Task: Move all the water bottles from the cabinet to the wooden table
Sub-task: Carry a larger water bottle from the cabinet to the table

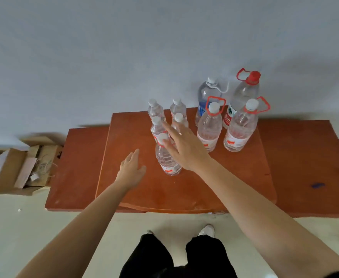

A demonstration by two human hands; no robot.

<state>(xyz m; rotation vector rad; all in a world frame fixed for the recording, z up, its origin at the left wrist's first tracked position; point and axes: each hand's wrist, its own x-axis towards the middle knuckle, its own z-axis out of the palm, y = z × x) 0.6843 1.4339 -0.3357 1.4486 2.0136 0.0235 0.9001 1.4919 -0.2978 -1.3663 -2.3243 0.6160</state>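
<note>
Before me stands the reddish-brown wooden table (184, 189). On its top I see five small clear plastic bottles with white caps (167, 157) clustered near the middle, and four large clear plastic bottles (208, 129) at the back right, all upright.

Both arms stretched forward — left hand (131, 170) flat, fingers straight; right hand (184, 149) higher, fingers spread wide — neither gripping.
</note>
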